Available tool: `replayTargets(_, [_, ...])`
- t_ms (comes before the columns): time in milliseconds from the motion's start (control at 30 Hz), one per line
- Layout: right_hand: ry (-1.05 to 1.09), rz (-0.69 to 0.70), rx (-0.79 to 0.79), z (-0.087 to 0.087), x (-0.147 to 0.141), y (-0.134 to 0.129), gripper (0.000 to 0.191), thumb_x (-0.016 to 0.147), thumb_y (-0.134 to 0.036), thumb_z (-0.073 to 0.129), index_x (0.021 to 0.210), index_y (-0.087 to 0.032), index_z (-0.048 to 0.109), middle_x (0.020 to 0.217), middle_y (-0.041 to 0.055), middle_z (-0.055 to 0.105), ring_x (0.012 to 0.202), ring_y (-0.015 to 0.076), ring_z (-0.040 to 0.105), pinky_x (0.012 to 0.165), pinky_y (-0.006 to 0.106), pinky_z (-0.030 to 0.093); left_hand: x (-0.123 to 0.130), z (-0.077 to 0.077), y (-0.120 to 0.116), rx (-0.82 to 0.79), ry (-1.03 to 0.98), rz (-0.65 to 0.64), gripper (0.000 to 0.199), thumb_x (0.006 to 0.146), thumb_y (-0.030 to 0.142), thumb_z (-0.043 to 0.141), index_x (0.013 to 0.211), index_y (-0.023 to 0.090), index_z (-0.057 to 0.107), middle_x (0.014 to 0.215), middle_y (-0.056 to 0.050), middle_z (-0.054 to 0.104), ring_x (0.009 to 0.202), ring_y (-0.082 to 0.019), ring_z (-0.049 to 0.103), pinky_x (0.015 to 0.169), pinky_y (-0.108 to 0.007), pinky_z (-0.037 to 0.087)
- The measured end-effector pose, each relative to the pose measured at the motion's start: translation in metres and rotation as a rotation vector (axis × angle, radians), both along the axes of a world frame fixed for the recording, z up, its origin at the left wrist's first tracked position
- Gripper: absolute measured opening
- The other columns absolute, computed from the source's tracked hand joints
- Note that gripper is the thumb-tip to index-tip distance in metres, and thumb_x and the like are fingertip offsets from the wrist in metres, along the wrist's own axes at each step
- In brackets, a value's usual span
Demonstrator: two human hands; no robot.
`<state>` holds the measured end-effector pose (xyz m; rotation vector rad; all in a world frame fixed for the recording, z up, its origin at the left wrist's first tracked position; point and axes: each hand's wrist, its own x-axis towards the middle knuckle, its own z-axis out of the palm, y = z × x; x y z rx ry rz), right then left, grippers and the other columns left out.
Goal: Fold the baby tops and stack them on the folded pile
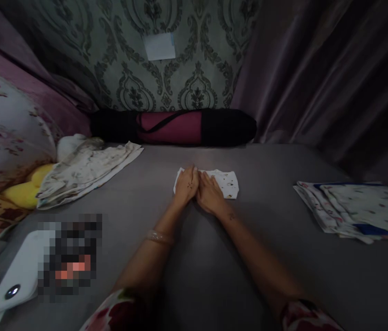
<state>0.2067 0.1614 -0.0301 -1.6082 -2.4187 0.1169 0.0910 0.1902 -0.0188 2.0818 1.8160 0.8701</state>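
Head view: a folded white printed cloth (228, 185) lies on the grey surface (269, 220), beneath the fingers of both hands. The left hand (187, 185) and right hand (210, 194) meet over its left and middle parts, fingers extended, laid together and flat; its right end projects uncovered beyond the right fingers (208, 179).
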Motion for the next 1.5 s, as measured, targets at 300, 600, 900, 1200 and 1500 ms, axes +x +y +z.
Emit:
replayTargets(300, [0.026,-0.007,-0.065,0.002,0.0,0.004,0.059,0.097,-0.03,0.024,0.15,-0.005,0.025,0.155,0.0125,0.028,0.144,0.0249,0.02,0.116,0.04,0.014,0.001,-0.007,-0.002,-0.011,0.119,-0.048,0.05,0.1,0.032,0.017,0.131,0.013,0.051,0.136,-0.01,0.056,0.13,-0.02,0.047,0.113,-0.037,0.029])
replayTargets(600, [0.014,-0.134,-0.05,-0.007,0.017,0.013,0.057,0.097,-0.032,0.022,0.146,-0.007,0.034,0.154,0.0113,0.031,0.143,0.0237,0.023,0.116,0.041,0.013,-0.004,-0.021,-0.001,-0.066,0.375,-0.106,0.051,0.099,0.033,0.023,0.139,0.011,0.045,0.148,-0.012,0.041,0.139,-0.025,0.034,0.115,-0.043,0.023])
replayTargets(900, [0.001,-0.228,-0.122,-0.008,0.04,0.024,0.059,0.098,-0.035,0.022,0.146,-0.003,0.033,0.154,0.0143,0.029,0.143,0.0249,0.022,0.116,0.04,0.014,-0.017,-0.023,0.011,-0.094,0.351,-0.025,0.048,0.099,0.038,0.026,0.135,0.016,0.049,0.144,-0.011,0.046,0.135,-0.025,0.038,0.113,-0.045,0.025])
replayTargets(1200, [0.016,-0.367,-0.008,-0.011,0.089,0.044,0.044,0.097,-0.025,0.029,0.131,-0.012,0.053,0.138,0.0145,0.051,0.128,0.025,0.043,0.105,0.038,0.031,-0.047,-0.029,0.033,-0.034,0.214,-0.011,0.036,0.094,0.02,0.035,0.121,0.016,0.059,0.128,-0.01,0.058,0.119,-0.021,0.052,0.102,-0.033,0.039])
replayTargets(1500, [0.045,-0.382,-0.019,-0.006,0.093,0.05,0.037,0.094,-0.022,0.04,0.127,-0.016,0.057,0.118,0.0135,0.058,0.112,0.0252,0.051,0.094,0.031,0.039,-0.041,-0.021,0.032,-0.138,0.25,0.157,0.038,0.092,0.023,0.04,0.128,0.021,0.053,0.125,-0.013,0.056,0.116,-0.028,0.05,0.095,-0.04,0.042])
